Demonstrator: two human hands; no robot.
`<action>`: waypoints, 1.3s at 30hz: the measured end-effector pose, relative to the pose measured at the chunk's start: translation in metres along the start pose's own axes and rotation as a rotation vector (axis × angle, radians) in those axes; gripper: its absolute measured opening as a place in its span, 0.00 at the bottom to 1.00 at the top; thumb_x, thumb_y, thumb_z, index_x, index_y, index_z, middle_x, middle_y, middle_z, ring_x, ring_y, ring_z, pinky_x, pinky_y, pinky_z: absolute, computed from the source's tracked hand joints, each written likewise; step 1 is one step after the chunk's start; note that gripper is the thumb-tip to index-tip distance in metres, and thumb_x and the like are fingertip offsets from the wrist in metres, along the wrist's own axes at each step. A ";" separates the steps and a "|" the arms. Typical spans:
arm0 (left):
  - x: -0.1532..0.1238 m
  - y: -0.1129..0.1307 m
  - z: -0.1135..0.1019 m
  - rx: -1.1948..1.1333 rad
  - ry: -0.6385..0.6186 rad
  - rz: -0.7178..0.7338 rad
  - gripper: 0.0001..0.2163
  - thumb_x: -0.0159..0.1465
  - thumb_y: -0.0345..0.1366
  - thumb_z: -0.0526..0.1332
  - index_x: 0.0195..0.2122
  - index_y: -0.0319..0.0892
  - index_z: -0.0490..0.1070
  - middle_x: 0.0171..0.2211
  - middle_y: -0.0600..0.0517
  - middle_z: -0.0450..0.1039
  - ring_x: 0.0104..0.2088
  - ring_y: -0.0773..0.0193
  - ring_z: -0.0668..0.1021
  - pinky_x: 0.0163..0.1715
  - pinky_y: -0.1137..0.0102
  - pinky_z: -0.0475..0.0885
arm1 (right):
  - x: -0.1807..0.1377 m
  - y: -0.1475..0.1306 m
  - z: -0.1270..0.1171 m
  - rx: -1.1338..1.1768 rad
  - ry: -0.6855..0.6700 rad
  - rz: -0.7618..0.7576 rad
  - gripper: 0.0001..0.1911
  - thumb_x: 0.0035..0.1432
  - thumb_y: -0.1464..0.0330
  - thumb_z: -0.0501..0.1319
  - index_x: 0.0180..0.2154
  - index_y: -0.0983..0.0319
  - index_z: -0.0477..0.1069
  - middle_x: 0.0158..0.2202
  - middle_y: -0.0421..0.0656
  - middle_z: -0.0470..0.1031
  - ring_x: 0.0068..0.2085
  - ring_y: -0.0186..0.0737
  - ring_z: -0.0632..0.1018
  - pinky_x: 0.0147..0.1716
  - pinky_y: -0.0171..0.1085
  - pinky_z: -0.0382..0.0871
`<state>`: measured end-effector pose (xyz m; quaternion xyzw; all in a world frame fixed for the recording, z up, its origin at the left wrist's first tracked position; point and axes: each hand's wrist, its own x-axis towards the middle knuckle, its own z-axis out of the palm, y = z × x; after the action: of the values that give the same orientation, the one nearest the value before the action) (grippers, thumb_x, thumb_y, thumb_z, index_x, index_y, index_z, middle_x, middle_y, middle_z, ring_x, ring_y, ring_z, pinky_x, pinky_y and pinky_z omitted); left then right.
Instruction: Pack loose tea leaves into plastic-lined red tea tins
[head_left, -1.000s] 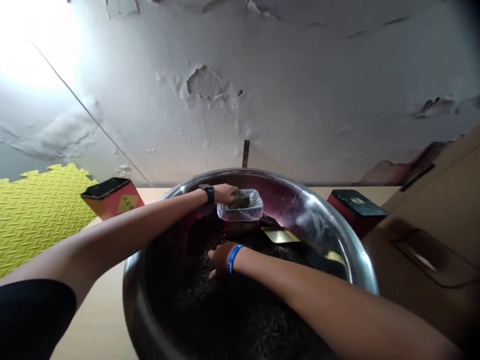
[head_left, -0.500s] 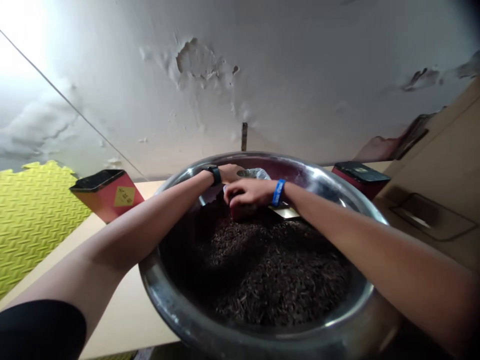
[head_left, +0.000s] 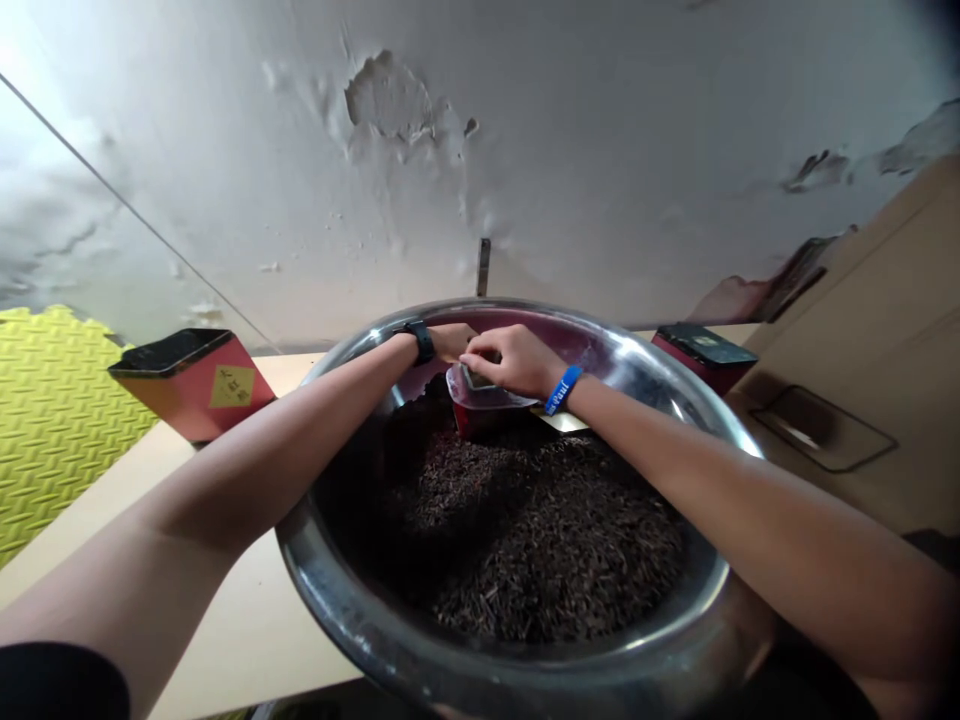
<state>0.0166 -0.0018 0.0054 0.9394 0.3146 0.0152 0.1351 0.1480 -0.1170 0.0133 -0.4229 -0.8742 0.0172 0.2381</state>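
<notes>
Dark, thin loose leaves (head_left: 555,560), looking like dry tea, fill the bottom of a large steel basin (head_left: 330,620). Near the basin's far side a red tin (head_left: 469,420) sits among them, a clear plastic bag (head_left: 491,393) lining its mouth and folded over the rim. My right hand (head_left: 521,362), a blue band at its wrist, is closed in a pinch on the bag's edge above the tin. Just behind it, my left hand (head_left: 448,342), with a black watch, curls at the bag's far left edge; its fingertips are partly hidden.
A red tin with a yellow label (head_left: 232,386) stands left of the basin, and another dark-topped red tin (head_left: 705,350) stands to the right. Beyond the basin rises a peeling wall (head_left: 600,150). A cardboard box (head_left: 877,340) is at the right, yellow foam matting (head_left: 67,410) at the left.
My right hand has risen and drawn back from the tin's front, baring the bag's folded edge and the tin's red side. My left hand stays near the same place. The view has shifted slightly.
</notes>
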 end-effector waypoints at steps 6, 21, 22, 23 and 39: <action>0.005 0.000 0.001 0.037 0.029 -0.050 0.13 0.53 0.37 0.54 0.34 0.37 0.73 0.23 0.55 0.68 0.24 0.71 0.66 0.25 0.77 0.58 | -0.012 -0.037 0.042 0.221 -0.590 -0.232 0.20 0.54 0.59 0.54 0.43 0.65 0.69 0.41 0.44 0.72 0.41 0.35 0.71 0.41 0.32 0.62; -0.004 0.015 -0.004 0.075 0.011 0.079 0.16 0.51 0.40 0.54 0.37 0.41 0.74 0.24 0.56 0.70 0.25 0.70 0.68 0.25 0.77 0.58 | -0.020 -0.033 0.088 -0.103 -1.024 -0.032 0.51 0.35 0.38 0.52 0.55 0.61 0.57 0.50 0.55 0.64 0.47 0.54 0.69 0.41 0.44 0.64; -0.005 0.017 -0.004 0.105 0.025 0.097 0.16 0.51 0.40 0.54 0.37 0.41 0.74 0.25 0.55 0.71 0.25 0.70 0.68 0.25 0.76 0.58 | -0.020 -0.035 0.087 -0.125 -1.034 -0.026 0.48 0.37 0.39 0.52 0.54 0.62 0.58 0.49 0.55 0.66 0.45 0.54 0.70 0.39 0.43 0.65; -0.006 0.020 -0.004 0.150 0.055 0.107 0.15 0.52 0.41 0.54 0.36 0.41 0.74 0.25 0.55 0.72 0.25 0.69 0.69 0.25 0.75 0.59 | -0.020 -0.038 0.086 -0.154 -1.029 -0.027 0.45 0.39 0.40 0.52 0.53 0.62 0.60 0.47 0.54 0.68 0.45 0.53 0.71 0.38 0.42 0.65; -0.003 0.017 -0.005 0.604 0.364 0.217 0.10 0.57 0.38 0.55 0.30 0.41 0.73 0.30 0.47 0.74 0.30 0.62 0.74 0.32 0.69 0.63 | 0.004 0.002 -0.014 0.001 -0.020 0.097 0.20 0.52 0.55 0.55 0.39 0.62 0.72 0.38 0.44 0.74 0.38 0.37 0.73 0.37 0.34 0.63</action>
<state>0.0237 -0.0147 0.0149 0.9467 0.2225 0.1028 -0.2088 0.1539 -0.1153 0.0265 -0.4643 -0.8550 0.0333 0.2285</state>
